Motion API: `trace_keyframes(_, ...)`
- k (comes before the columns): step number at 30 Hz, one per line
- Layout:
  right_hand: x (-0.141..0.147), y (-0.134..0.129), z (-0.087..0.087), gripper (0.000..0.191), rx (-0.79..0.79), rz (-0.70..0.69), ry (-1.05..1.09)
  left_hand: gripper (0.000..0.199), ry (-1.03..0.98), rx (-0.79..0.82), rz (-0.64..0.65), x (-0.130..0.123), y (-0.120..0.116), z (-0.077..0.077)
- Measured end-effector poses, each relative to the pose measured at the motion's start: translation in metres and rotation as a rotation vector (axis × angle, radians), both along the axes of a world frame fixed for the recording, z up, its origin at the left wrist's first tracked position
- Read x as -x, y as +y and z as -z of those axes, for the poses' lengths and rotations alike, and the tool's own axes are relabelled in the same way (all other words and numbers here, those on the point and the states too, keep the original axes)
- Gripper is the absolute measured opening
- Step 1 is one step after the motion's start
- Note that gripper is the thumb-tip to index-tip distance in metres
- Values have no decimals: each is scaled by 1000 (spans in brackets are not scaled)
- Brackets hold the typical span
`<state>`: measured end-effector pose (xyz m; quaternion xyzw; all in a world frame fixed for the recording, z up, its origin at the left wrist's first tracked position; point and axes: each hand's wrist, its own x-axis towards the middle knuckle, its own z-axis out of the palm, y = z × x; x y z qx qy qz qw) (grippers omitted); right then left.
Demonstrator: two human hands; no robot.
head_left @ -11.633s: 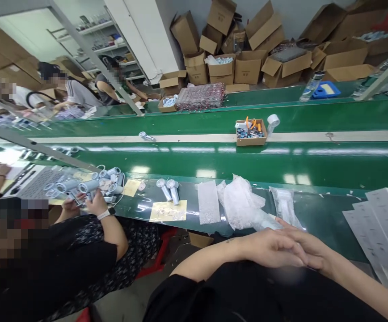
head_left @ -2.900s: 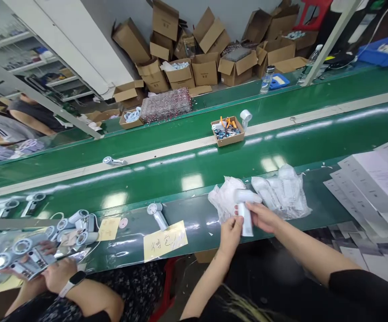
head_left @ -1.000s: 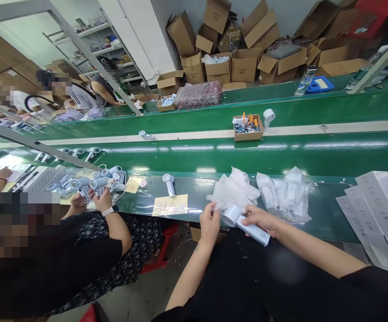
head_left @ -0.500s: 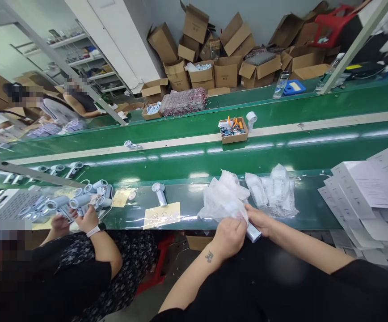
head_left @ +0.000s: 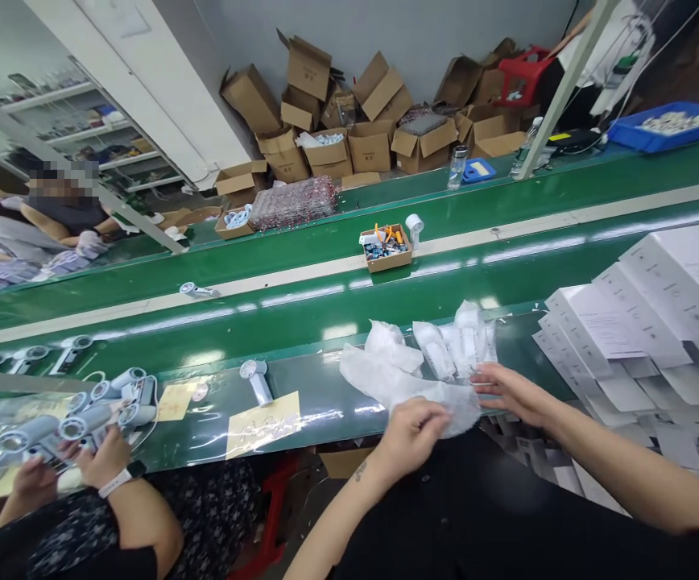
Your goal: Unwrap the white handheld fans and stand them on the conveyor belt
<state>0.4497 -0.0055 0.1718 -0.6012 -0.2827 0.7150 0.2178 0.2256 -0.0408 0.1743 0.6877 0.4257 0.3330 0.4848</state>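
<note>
A white translucent plastic bag [head_left: 378,380] stretches over the bench edge in front of me. My left hand [head_left: 413,439] is closed, with the bag's near edge at its curled fingers. At the bag's right end, my right hand [head_left: 515,392] has its fingers stretched and apart, close to the plastic. Whether something is inside the bag is hidden. Just behind lie several wrapped white items [head_left: 461,342] in clear bags. To the left, a pale handheld fan [head_left: 257,381] rests by a yellow paper note [head_left: 265,423] with handwriting.
Stacked white printed boxes [head_left: 618,338] fill the right side. A co-worker's hands [head_left: 105,459] handle pale fans [head_left: 87,423] at left. Across the green bench, a small carton [head_left: 387,251] holds mixed parts. A metal post [head_left: 567,89] rises at the back right.
The pale blue cylinder end that stuck out of the bag near my hands is out of sight. My right hand has opened and moved right. The view has shifted right.
</note>
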Motion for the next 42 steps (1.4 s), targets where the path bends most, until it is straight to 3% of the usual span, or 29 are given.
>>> trace_keyframes(1, 3, 3, 10, 38, 96, 27, 93, 22, -29, -42, 153, -10, 2, -2)
trace_keyframes(3, 14, 7, 30, 45, 172, -105, 225, 23, -70, -85, 439, -29, 4, -7)
trace_keyframes(5, 23, 8, 41, 39, 120, -274, 241, 24, -92, -82, 594, -36, 6, -7)
trace_keyframes(6, 25, 10, 43, 38, 61, -319, 216, 24, -94, -66, 603, -33, 8, -5)
trace_keyframes(7, 25, 14, 43, 42, -18, -332, 177, 24, -90, -40, 552, -24, 12, -1)
trace_keyframes(9, 21, 28, 43, 54, -239, -281, 27, 26, -39, 38, 255, 14, 25, 16)
trace_keyframes(11, 14, 51, 51, 62, -474, -191, -281, 27, 116, 133, -270, 72, 44, 42)
trace_keyframes(13, 10, 75, 68, 64, -585, -129, -640, 30, 424, 213, -816, 141, 63, 70)
trace_keyframes(14, 10, 86, 79, 63, -608, -128, -789, 31, 593, 296, -989, 174, 71, 84)
trace_keyframes(16, 10, 99, 102, 60, -634, -198, -991, 39, 717, 386, -1133, 229, 81, 108)
trace_keyframes(19, 12, 98, 122, 59, -693, -333, -1213, 57, 806, 469, -1181, 275, 86, 134)
trace_keyframes(21, 14, 89, 119, 61, -734, -366, -1352, 59, 851, 478, -1198, 286, 84, 144)
trace_keyframes(23, 18, 75, 106, 63, -799, -303, -1441, 55, 860, 478, -1219, 293, 82, 148)
trace_keyframes(26, 38, 51, 82, 54, -916, -126, -1331, 42, 789, 503, -1226, 302, 82, 144)
trace_keyframes(28, 63, 33, 72, 40, -894, -102, -1018, 33, 592, 535, -1209, 302, 84, 139)
trace_keyframes(31, 112, 10, 73, 27, -543, -151, -412, 33, 288, 589, -1168, 275, 80, 136)
trace_keyframes(34, 156, 2, 83, 28, -135, -17, 84, 40, 114, 620, -1034, 206, 55, 137)
trace_keyframes(37, 175, 5, 90, 33, 20, 140, 434, 46, -278, 632, -577, 122, 16, 137)
trace_keyframes(39, 168, 8, 93, 34, -13, 211, 475, 45, -262, 518, -437, 83, -5, 138)
trace_keyframes(42, 136, 6, 95, 32, -43, 325, 378, 48, 115, 287, -372, 63, -18, 150)
